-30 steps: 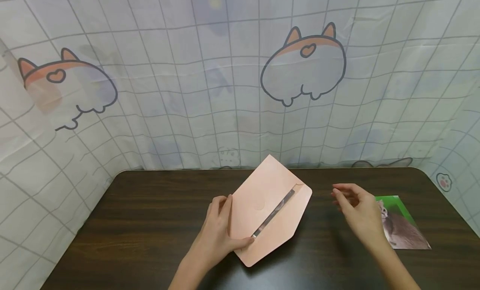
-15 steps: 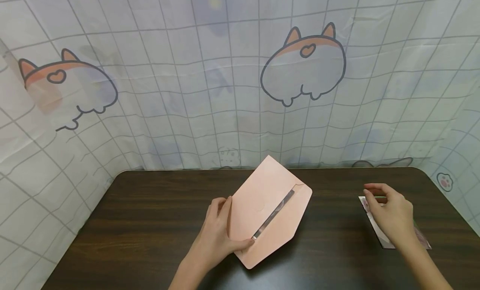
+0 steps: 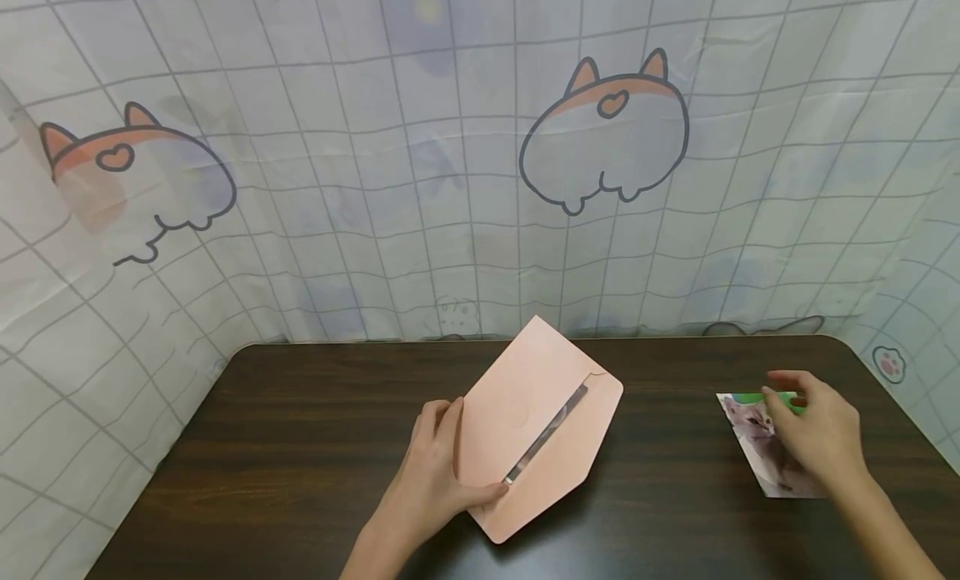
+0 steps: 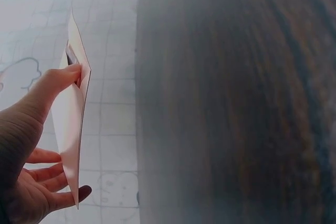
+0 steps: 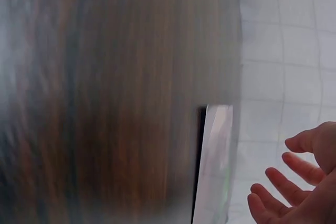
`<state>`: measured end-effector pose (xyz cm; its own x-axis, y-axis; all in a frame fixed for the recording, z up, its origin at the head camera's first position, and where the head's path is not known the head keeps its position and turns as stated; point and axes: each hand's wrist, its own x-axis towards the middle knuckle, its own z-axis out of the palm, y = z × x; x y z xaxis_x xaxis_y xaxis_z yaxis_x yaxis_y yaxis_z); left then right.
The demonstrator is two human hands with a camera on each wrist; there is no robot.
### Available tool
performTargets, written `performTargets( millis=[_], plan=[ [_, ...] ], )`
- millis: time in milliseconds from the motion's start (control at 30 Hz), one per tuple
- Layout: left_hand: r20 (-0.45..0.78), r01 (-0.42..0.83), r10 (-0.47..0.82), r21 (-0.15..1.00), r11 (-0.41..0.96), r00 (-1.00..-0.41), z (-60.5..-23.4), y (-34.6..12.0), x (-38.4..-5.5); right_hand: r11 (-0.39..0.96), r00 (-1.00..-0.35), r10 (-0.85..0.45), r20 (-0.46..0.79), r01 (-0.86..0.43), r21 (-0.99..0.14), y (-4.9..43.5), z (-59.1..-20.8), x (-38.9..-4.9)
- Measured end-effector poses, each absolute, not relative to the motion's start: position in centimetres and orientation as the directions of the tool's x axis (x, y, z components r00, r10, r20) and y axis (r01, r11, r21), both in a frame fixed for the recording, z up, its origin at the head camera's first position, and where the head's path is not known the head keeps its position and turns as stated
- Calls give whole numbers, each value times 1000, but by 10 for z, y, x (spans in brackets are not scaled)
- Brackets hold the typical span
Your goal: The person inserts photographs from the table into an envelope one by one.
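A pale pink envelope (image 3: pixel 517 405) is held tilted above the table by my left hand (image 3: pixel 426 476). In the left wrist view, the thumb presses near the slot and the fingers reach behind the envelope (image 4: pixel 72 124). Through its long opening shows a dark strip of a card (image 3: pixel 550 430). My right hand (image 3: pixel 823 434) hovers over a photo card (image 3: pixel 757 451) with a grey cat on green, covering its right part. The right wrist view shows that hand (image 5: pixel 302 187) with loosely bent, spread fingers and nothing between them, apart from the card (image 5: pixel 215 156).
The dark wood-grain table (image 3: pixel 300 447) carries both things. Behind it hangs a white grid-patterned curtain (image 3: pixel 360 188) with corgi drawings, reaching down to the table's back edge. More curtain flanks the left and right sides.
My right hand has moved right, from beside the photo card to above it, uncovering the card's left part. The left hand and envelope have stayed nearly still.
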<state>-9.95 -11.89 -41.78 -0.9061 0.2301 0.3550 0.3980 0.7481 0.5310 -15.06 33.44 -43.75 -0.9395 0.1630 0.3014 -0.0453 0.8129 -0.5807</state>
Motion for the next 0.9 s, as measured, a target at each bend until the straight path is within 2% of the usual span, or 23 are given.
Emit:
performTargets(
  millis=[267,567,900],
  plan=[
    [379,420,242,508,752,-893,-420,-121,-99,843,-949,123,290,-54,-535,355,-443,-160],
    [351,401,237,530,747,-906,-420,-122,-97,877,-969,84,232,-39,-479,376,-446,-170],
    [345,400,239,538,742,-907,-421,-120,-97,882,-983,53,175,-36,-470,396,-454,-173]
  ],
)
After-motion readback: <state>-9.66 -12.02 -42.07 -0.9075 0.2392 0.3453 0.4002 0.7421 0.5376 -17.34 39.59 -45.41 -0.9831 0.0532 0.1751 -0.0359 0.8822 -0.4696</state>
